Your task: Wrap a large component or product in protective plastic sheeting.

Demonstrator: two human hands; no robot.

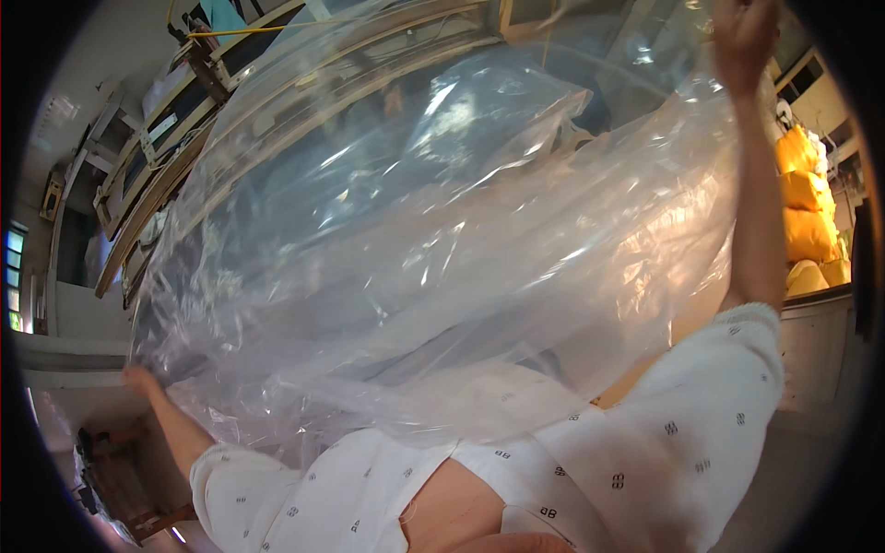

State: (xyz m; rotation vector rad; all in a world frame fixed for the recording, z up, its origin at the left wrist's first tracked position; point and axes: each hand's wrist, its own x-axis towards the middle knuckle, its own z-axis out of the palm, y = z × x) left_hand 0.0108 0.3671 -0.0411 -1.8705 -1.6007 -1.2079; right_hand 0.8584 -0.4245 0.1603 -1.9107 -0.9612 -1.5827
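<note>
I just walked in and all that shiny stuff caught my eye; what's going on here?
A person in a white shirt has both arms spread around a big, crumpled clear sheet. The left grip is low at its left edge; the right grip is raised at its upper right. Both look to be holding it, though the fingers are hard to make out. The sheet fills the space between the arms, with wooden framework beyond it and a yellow stack off to the right.
</note>
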